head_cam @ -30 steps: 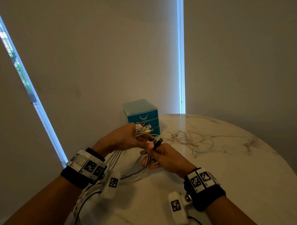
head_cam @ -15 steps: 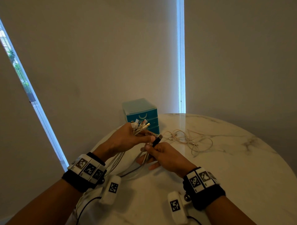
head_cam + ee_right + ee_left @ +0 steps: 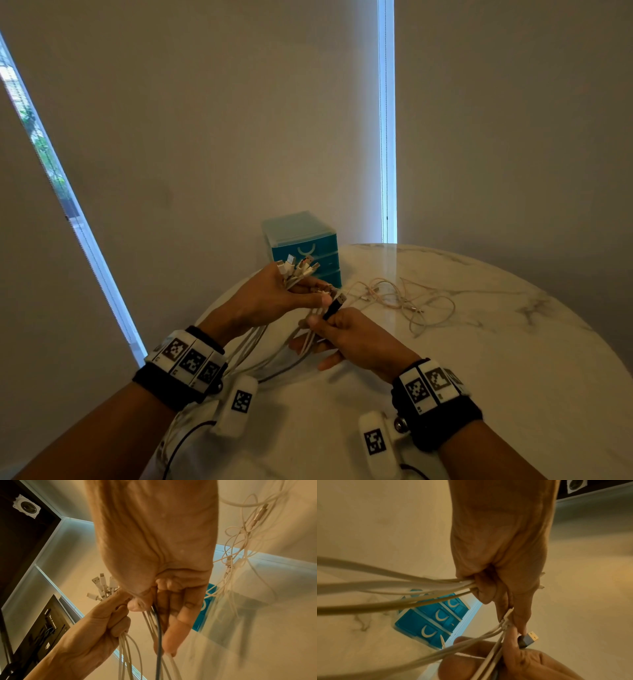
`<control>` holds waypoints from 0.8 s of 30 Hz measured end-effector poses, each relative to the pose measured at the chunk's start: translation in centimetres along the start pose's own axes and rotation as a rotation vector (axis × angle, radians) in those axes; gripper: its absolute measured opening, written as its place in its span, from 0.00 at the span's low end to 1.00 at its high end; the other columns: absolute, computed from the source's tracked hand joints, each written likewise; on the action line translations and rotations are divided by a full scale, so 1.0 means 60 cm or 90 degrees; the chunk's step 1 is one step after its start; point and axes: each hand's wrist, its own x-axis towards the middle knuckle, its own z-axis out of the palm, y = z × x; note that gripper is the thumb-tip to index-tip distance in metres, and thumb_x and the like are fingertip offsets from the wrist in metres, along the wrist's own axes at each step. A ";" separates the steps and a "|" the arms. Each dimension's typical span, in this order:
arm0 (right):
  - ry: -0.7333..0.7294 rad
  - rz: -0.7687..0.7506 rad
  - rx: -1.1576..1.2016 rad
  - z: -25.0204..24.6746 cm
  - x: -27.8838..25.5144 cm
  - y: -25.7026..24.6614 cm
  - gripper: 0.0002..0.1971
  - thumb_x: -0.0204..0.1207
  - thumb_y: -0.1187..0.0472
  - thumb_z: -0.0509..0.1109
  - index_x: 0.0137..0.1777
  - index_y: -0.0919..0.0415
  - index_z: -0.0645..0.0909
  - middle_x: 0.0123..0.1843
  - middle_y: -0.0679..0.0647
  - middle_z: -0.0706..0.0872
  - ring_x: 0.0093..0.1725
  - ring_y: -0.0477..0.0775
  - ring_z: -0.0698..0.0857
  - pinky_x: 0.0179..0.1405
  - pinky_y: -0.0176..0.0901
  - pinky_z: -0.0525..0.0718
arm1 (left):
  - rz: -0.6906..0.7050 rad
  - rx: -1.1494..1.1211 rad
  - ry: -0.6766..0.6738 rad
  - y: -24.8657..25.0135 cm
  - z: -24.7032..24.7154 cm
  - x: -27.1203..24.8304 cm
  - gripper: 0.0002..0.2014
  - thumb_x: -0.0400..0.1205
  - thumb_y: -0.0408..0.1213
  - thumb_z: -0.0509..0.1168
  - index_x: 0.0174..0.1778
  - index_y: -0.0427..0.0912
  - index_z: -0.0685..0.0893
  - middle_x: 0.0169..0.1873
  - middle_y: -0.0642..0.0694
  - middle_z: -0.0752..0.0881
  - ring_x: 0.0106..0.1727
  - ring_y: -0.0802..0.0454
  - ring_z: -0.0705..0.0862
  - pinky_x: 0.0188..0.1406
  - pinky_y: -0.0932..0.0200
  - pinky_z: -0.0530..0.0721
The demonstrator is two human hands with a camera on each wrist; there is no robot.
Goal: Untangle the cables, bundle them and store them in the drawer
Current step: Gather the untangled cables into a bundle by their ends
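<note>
Above the near left part of the round white marble tabletop, the left hand is closed around a bunch of white charging cables, their plug ends fanning out above the fist and their lengths hanging down toward the near edge. Just to its right, touching it, the right hand pinches a dark cable with a black USB plug between thumb and forefinger, together with a few white strands, while its other fingers lie looser beneath. At the far left edge of the tabletop stands a small teal plastic drawer unit with three shut drawers. To the right of it, far of the hands, a loose tangle of thin pale pinkish cables lies on the marble, apart from both hands.
</note>
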 end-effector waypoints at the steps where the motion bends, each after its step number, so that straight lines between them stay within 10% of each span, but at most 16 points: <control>1: -0.003 0.006 -0.014 0.001 0.001 0.002 0.21 0.94 0.52 0.63 0.72 0.69 0.85 0.62 0.59 0.96 0.60 0.53 0.95 0.46 0.42 0.96 | 0.001 -0.014 -0.002 0.000 0.000 -0.001 0.14 0.80 0.43 0.82 0.62 0.50 0.95 0.56 0.56 0.96 0.61 0.61 0.92 0.72 0.52 0.86; 17: -0.031 0.014 -0.023 0.009 -0.003 0.003 0.18 0.96 0.52 0.61 0.73 0.59 0.86 0.66 0.54 0.95 0.62 0.55 0.95 0.53 0.50 0.96 | 0.024 0.173 -0.089 -0.008 -0.007 0.013 0.17 0.78 0.61 0.71 0.60 0.62 0.93 0.52 0.65 0.93 0.55 0.67 0.89 0.55 0.68 0.87; 24: -0.035 0.038 0.022 0.005 -0.003 0.002 0.17 0.95 0.50 0.63 0.71 0.57 0.87 0.65 0.53 0.95 0.62 0.56 0.95 0.61 0.55 0.95 | 0.041 0.208 -0.051 -0.007 0.004 0.014 0.02 0.84 0.59 0.68 0.48 0.71 0.86 0.36 0.74 0.88 0.44 0.74 0.86 0.38 0.77 0.79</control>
